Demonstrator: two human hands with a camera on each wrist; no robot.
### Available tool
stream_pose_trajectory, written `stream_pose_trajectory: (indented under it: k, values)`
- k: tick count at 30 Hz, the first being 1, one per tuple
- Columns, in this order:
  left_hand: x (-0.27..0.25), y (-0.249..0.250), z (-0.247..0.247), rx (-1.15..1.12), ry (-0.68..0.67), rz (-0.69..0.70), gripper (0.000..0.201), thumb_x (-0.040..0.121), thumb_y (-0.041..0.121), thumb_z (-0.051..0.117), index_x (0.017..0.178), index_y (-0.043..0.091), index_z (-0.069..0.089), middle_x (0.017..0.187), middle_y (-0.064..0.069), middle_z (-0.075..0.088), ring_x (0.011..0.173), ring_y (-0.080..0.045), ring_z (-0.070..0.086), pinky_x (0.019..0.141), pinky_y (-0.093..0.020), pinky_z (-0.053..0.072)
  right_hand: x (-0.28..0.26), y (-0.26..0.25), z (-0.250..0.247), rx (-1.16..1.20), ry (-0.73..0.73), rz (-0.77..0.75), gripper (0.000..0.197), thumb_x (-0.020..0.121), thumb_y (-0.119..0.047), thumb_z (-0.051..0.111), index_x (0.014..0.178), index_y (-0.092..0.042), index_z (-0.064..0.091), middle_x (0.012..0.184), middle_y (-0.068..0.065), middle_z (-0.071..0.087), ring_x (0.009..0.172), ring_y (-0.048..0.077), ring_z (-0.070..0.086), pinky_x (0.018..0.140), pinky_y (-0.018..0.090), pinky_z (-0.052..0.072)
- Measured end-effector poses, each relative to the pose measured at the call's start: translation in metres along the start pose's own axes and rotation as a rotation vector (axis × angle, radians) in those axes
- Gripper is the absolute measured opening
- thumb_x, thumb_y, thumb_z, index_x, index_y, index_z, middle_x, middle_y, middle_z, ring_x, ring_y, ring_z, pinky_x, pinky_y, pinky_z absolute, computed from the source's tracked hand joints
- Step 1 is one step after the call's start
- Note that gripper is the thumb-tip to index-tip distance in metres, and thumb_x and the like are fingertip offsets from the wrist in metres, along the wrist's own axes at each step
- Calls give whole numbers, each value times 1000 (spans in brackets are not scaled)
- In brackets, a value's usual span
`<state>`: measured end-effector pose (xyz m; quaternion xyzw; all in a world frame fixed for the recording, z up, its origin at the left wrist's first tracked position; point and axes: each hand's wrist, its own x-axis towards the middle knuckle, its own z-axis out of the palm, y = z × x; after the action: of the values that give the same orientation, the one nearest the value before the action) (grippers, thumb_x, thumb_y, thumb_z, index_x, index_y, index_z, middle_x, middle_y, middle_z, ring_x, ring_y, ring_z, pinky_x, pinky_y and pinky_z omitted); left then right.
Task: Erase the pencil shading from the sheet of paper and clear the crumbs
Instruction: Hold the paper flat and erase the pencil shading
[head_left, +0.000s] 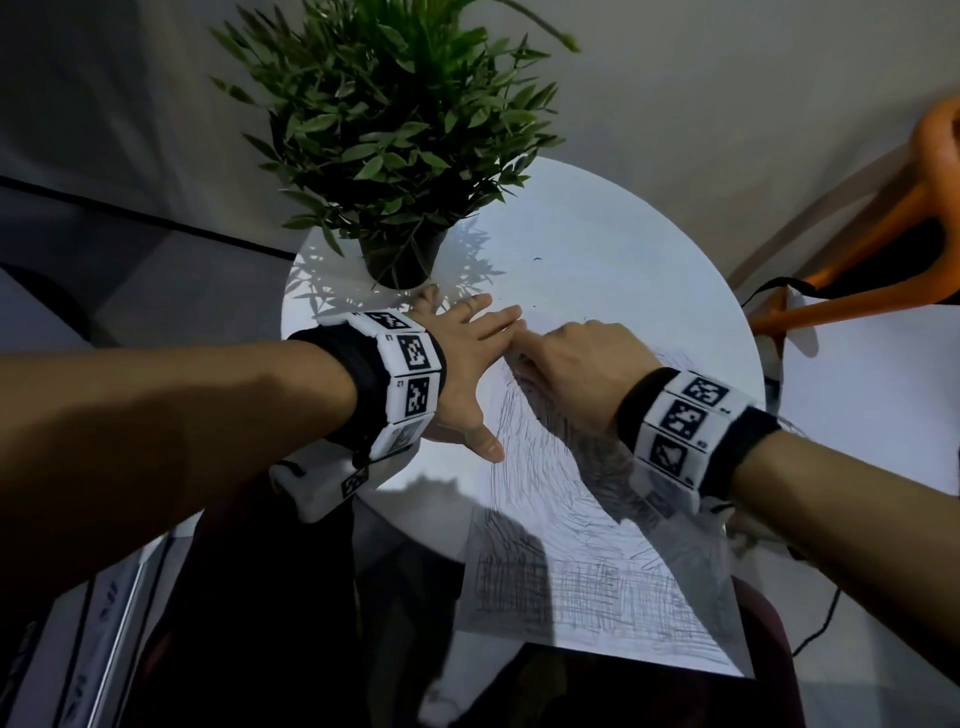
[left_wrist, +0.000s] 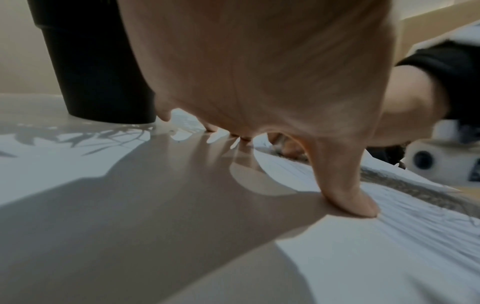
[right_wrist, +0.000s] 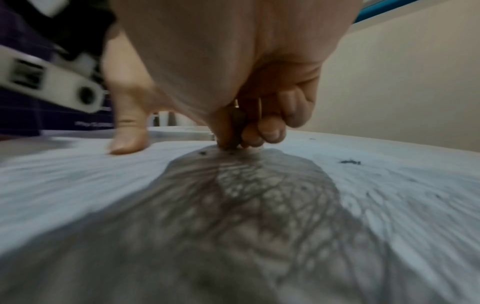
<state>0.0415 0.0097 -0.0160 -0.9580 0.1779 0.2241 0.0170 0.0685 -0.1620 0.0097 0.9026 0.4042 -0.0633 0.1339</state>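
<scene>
Standing upright on the round white surface (head_left: 597, 249), a dark tapered pot (left_wrist: 91, 61) holds a leafy green plant (head_left: 384, 119). Just beside the pot, the left hand (head_left: 462, 374) presses flat, fingers straight, on the sheet of paper (head_left: 597, 571) with scribbled pencil shading (right_wrist: 246, 205). Right hand (head_left: 576, 358) pinches a small dark eraser (right_wrist: 236, 125) against the shading, dark crumbs (right_wrist: 349, 161) nearby.

Eraser (right_wrist: 235, 128) mostly hidden inside right hand (right_wrist: 233, 61) fingers; sheet (head_left: 597, 571) near corner overhangs table (head_left: 623, 249) edge, blurred.
</scene>
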Motion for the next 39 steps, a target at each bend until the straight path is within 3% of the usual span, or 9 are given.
stream_pose_trajectory:
  k: [6,11,17,23,29,31,33,36,39]
  values:
    - [0,1,3,-4,-17,-12,138,61,93,56,156,27,-19,163,11,-26,152,-20,-19,116,-69,-1,-38,-18,7,4,-79,-222,17,101,-37,33,107,-26,45,86,1,66,66,33,55,55,33,36]
    - [1,2,-1,-22,-26,-18,139,61,90,59,156,26,-19,163,11,-24,152,-19,-19,117,-66,-5,-2,-4,3,-25,19,-45,27,103,-36,33,123,-21,43,98,5,67,75,33,57,60,34,34]
    - [1,3,3,-11,-25,-23,139,61,92,58,156,27,-20,162,12,-26,152,-20,-20,117,-67,-2,-40,-16,4,-21,-105,-225,14,100,-36,34,106,-28,43,88,0,65,65,31,49,56,32,32]
    - [1,3,1,-7,-41,-24,140,60,92,57,156,25,-20,163,10,-25,152,-21,-18,117,-67,-2,-3,4,-1,-13,-17,53,30,103,-39,29,124,-23,44,99,9,66,83,35,61,62,34,36]
    - [0,4,2,-20,-46,-25,140,61,90,61,155,28,-21,162,12,-27,151,-21,-21,117,-67,-3,-38,1,5,73,-124,-120,16,102,-42,36,91,-31,33,85,-4,63,72,28,53,58,33,32]
    - [3,2,3,-25,-44,-20,141,60,91,60,155,28,-22,162,12,-28,151,-21,-22,117,-68,-3,-43,8,7,365,-7,-18,21,103,-43,39,86,-30,36,77,-4,60,72,25,55,63,35,39]
    - [4,0,4,-22,-48,-20,141,59,92,59,154,29,-23,161,13,-29,151,-21,-22,117,-68,-3,-48,7,11,1054,28,174,24,103,-32,45,82,-21,45,75,6,64,67,23,57,63,35,44]
    - [4,2,5,-11,-43,-20,140,59,92,59,155,28,-22,162,12,-27,151,-22,-21,117,-67,-2,-49,-6,19,1917,-409,384,24,102,-25,43,86,-10,52,95,27,69,77,33,70,69,36,58]
    - [4,2,5,-6,-36,-12,141,59,92,59,155,28,-22,162,11,-28,151,-22,-22,115,-66,-3,-28,3,22,2007,-25,507,22,104,-19,43,87,-9,53,102,22,70,88,25,72,80,33,57]
